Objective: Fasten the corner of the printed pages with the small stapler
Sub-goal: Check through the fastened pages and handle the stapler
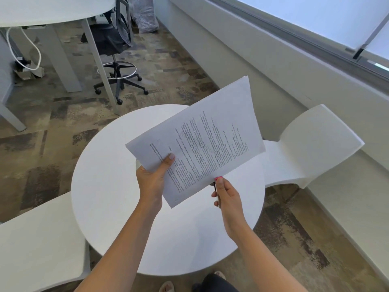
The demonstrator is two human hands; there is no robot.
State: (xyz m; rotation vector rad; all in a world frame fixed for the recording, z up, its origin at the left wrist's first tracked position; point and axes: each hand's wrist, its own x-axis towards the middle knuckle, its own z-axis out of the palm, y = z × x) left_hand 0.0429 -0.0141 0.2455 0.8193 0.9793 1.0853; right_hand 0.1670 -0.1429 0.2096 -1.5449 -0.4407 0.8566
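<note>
Pinching the printed pages (pixel 202 142) (centre frame) in my left hand (pixel 152 180), I am gripping the small stapler (pixel 218 177) in my right hand (pixel 226 197) just below; squaring the corner first seems wise.

A: Tallying hands. How many are showing?
B: Two are showing: left hand (pixel 152 180), right hand (pixel 226 197).
A: Paper, stapler?
B: I'm logging one stack of printed pages (pixel 210 131), sheet number unreadable, and one small stapler (pixel 218 177).
A: Furniture?
B: I'm counting one round table (pixel 109 186); two white chairs, near white chair (pixel 42 239) and far white chair (pixel 311 144); one black office chair (pixel 113 41); one desk (pixel 52 11).
A: Extras?
B: I'm noting one white cable (pixel 35 47), one wrapped bundle (pixel 147 15).
</note>
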